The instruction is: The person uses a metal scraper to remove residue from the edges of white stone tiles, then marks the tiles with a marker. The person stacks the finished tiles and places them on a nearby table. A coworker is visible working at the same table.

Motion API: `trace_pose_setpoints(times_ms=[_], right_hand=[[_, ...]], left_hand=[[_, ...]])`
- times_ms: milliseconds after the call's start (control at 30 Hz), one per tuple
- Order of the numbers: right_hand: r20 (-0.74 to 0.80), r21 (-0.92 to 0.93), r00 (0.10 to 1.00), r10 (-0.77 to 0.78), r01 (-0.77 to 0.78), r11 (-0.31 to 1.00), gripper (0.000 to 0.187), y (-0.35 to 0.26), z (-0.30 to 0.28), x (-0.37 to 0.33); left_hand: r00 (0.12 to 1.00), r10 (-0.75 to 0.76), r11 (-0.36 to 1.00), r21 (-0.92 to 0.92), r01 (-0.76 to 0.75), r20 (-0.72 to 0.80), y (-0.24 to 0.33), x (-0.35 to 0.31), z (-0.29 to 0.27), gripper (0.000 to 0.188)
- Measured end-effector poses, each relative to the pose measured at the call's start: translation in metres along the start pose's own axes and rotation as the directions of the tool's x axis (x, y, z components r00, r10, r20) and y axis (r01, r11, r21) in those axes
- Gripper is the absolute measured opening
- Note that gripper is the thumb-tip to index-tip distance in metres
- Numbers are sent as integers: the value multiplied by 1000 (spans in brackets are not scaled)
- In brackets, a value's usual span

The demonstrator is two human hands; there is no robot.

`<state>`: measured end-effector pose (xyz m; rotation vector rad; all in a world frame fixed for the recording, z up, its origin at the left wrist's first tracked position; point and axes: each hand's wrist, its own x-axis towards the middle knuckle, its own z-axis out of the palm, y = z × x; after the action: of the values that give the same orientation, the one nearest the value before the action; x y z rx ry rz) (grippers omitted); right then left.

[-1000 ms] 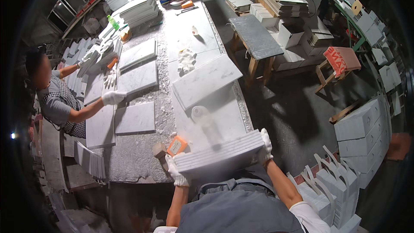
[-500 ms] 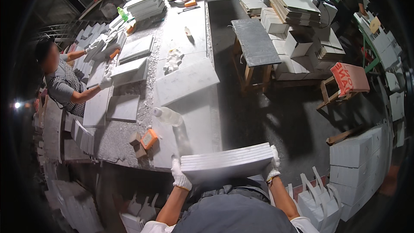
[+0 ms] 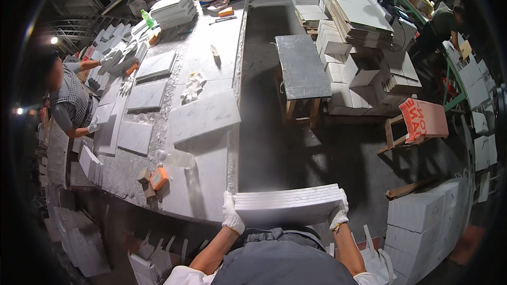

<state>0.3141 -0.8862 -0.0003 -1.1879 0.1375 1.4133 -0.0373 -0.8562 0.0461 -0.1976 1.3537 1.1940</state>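
Between my two gloved hands is a stack of several white marble tiles, held level in front of my waist with its layered edges facing up. My left hand grips the stack's left end, its knit glove wrapped against the edge. Closed on the right end is my right hand, its fingers partly hidden by the tiles. Just beyond my left hand is the near corner of the dusty worktable. On it lie a clear bottle, an orange block and a large marble tile.
A co-worker handles tiles across the table. Ahead to the right stand a dark-topped bench and stacked white boxes. A stool with a red cloth and more boxes are at my right. Another person works at the far right.
The table has shifted left in view as I turn right with the stack still in both hands. The co-worker on the left has moved a tile from the table toward their body.
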Motion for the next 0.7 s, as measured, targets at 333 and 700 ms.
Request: trace_pose_setpoints(times_ms=[333, 700], right_hand=[[-100, 75, 985, -139, 147, 986, 48, -64, 39, 129], [-166, -117, 986, -5, -14, 993, 46, -52, 61, 309]], left_hand=[[980, 3, 997, 70, -17, 197, 37, 73, 148, 59], [992, 54, 980, 187, -75, 116, 79, 181, 228, 71]])
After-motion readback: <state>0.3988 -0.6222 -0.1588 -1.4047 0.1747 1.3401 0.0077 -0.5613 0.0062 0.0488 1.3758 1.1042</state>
